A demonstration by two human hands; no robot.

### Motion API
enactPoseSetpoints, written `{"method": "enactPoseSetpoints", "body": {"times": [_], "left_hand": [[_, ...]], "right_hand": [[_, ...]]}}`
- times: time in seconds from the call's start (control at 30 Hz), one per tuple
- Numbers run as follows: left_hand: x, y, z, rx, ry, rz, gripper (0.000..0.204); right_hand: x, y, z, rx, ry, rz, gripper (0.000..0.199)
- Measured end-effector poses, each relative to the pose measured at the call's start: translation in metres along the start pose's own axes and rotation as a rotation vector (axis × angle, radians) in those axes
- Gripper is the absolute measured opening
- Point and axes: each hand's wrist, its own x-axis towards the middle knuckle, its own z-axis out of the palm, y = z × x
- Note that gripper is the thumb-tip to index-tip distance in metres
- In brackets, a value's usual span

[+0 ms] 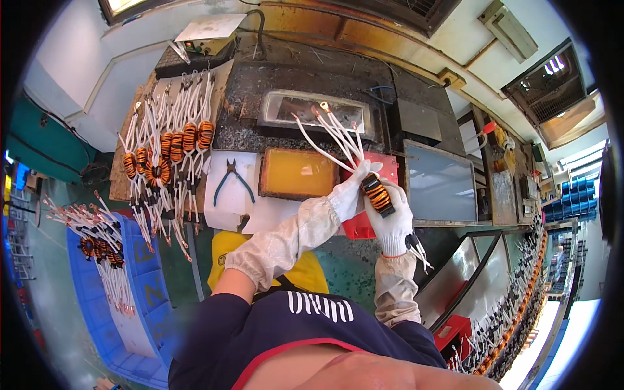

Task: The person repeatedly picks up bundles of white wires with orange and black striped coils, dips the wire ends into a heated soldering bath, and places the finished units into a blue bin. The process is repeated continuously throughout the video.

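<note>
My right hand (390,227), in a white glove, is closed around a toroidal coil (377,195) wound with orange-copper wire and black bands. My left hand (353,188), also gloved, is closed on the coil's white wire leads (337,133) just above it. The leads fan upward and away, and their copper-coloured ends sit over the near edge of a silver rectangular pot (270,110). More white leads (419,252) with a black sleeve hang below my right wrist. A red box (385,168) lies partly hidden behind my hands.
A dark-framed tray of amber material (299,172) and blue-handled pliers (232,182) lie left of my hands. Several finished-looking coils (159,170) rest on a board further left, above a blue bin (146,273). A grey panel (442,182) is at right; other pliers (380,94) lie behind.
</note>
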Motion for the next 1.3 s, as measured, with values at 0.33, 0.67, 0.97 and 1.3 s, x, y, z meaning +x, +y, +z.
{"method": "enactPoseSetpoints", "body": {"times": [0.33, 0.67, 0.97, 1.3], "left_hand": [[0.044, -0.027, -0.01, 0.082, 0.074, 0.129, 0.069], [0.052, -0.034, -0.032, 0.123, 0.02, 0.068, 0.085], [0.054, -0.032, -0.032, 0.113, 0.084, 0.046, 0.085], [0.055, -0.029, -0.03, 0.093, 0.114, 0.05, 0.079]], "right_hand": [[0.013, 0.017, -0.002, -0.096, 0.038, 0.152, 0.03], [0.004, 0.021, 0.009, -0.141, 0.035, 0.291, 0.033], [0.005, 0.011, 0.015, -0.192, 0.026, 0.383, 0.033], [0.004, 0.018, 0.02, -0.234, 0.054, 0.318, 0.032]]}}
